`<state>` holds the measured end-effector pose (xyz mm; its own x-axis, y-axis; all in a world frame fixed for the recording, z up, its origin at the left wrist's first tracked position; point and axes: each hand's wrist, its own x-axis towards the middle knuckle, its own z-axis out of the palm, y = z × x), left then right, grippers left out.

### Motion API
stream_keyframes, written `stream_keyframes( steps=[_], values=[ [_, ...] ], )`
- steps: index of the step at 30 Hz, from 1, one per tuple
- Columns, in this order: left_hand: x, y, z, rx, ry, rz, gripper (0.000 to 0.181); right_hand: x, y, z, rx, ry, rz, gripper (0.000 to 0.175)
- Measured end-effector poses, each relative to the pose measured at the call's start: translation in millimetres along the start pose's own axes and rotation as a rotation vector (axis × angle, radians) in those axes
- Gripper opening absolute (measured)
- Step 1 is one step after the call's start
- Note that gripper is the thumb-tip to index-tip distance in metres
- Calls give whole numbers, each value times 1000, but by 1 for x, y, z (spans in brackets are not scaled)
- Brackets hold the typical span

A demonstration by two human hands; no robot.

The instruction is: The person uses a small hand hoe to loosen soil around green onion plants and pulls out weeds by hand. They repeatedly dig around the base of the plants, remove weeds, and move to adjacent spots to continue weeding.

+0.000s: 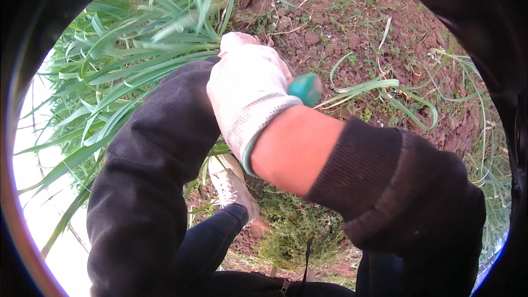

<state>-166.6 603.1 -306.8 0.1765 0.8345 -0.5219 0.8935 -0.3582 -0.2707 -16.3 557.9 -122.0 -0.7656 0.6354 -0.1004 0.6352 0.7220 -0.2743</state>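
Note:
My right hand, in a white knitted glove with a green-edged cuff, is closed around a tool whose rounded green handle end sticks out on its right side. The tool's working end is hidden. My left arm, in a black sleeve, reaches up to the same spot. My left hand is mostly hidden behind the right one; the pale gloved part at the top may belong to it. Long green leaves of leek-like plants lie just left of both hands, their bases close to the gloves.
Reddish-brown soil with small weeds spreads at the upper right. Loose cut or fallen leaves lie on it. Below the hands are my white shoe and a patch of low weeds. More long leaves stand at the right rim.

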Motion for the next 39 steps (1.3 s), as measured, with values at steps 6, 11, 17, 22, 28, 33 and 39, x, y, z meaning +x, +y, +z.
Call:
stream_keyframes(
  steps=[6,11,17,22,28,33,39],
  values=[
    [4,-5,12,67,42,47,21,30,73,-20,-220,-256,-159,12],
    [-15,5,-17,76,66,116,19,-26,26,46,-109,-232,-92,14],
    [-15,-54,-94,154,-202,81,20,-93,129,9,91,52,112,10],
    [30,-92,-82,431,306,286,16,-88,131,-9,130,294,100,9],
    [83,-86,-54,476,38,38,23,-44,134,18,50,316,157,11],
    [96,-96,-52,141,-28,-77,26,-40,143,22,101,309,151,10],
    [90,-87,-63,127,-87,-61,26,-38,143,23,129,271,178,12]
  ],
)
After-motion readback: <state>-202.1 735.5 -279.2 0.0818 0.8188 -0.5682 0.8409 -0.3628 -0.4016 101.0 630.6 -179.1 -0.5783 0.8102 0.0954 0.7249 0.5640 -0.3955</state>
